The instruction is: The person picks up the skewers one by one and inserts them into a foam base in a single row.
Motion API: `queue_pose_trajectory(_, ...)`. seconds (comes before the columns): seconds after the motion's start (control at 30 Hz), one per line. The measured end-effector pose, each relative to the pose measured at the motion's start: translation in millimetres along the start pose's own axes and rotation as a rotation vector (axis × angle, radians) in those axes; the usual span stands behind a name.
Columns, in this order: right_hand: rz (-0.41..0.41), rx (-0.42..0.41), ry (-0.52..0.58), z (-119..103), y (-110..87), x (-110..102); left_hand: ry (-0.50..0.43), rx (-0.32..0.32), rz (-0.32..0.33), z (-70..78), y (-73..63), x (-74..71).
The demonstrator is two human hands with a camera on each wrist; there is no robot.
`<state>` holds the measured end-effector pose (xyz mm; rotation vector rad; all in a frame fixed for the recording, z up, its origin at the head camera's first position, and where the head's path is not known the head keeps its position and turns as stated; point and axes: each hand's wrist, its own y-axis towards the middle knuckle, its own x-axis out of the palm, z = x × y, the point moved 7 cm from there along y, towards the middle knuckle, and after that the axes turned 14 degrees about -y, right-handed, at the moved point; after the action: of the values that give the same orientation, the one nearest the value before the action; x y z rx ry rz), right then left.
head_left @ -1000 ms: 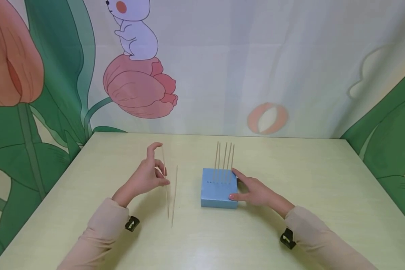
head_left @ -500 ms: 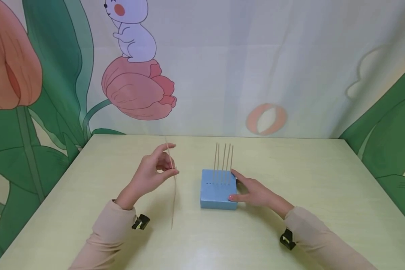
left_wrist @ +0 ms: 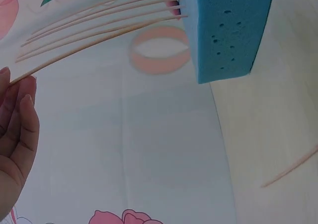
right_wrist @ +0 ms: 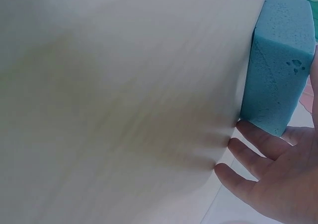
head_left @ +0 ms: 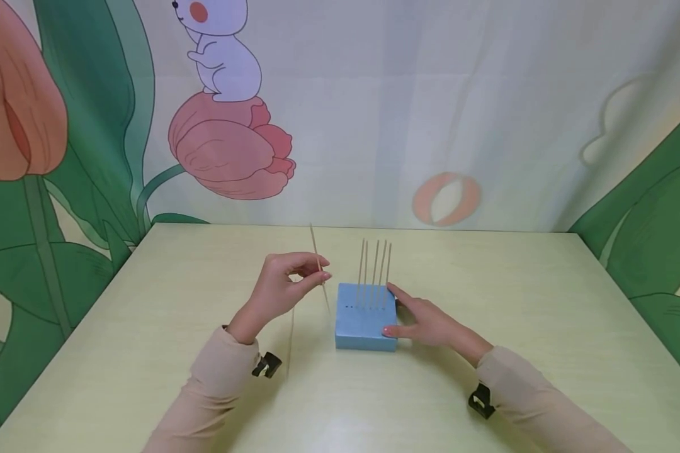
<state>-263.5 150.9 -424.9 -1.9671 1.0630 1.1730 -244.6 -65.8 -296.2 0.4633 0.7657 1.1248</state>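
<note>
My left hand (head_left: 286, 280) pinches a thin wooden skewer (head_left: 314, 242) between thumb and fingertips. The skewer leans, its lower end just left of a blue foam block (head_left: 362, 330). Several similar sticks (head_left: 376, 267) stand upright in a row in the block, with small holes to their left. At the block's right side my right hand (head_left: 430, 321) holds it, thumb on the top near the front and index finger at the back corner. In the right wrist view, the other fingertips (right_wrist: 226, 172) touch the table beside the block (right_wrist: 278, 70).
Another skewer (head_left: 290, 346) lies on the pale wooden table (head_left: 515, 283), left of the block and partly behind the left hand. A printed curtain (head_left: 340, 126) with flowers and a white animal hangs along the table's back edge.
My left hand has lifted the skewer and carried it right, over the one lying on the table, to the block's left side. The right hand and block stay put.
</note>
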Motion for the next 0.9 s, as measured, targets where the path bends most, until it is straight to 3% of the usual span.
queue_pose_trajectory(0.3, -0.003, 0.007, -0.009, 1, 1.4, 0, -0.005, 0.099, 0.014, -8.1, 10.0, 19.4)
queue_pose_trajectory(0.57, 0.001, 0.007, -0.007, 0, 1.0, 0, -0.003, 0.073, 0.0, -19.3, 12.1, 30.5)
queue_pose_trajectory(0.9, 0.001, 0.008, -0.007, 0, 0.2, -1, -0.007, 0.08, -0.019, -20.6, 15.7, 37.1)
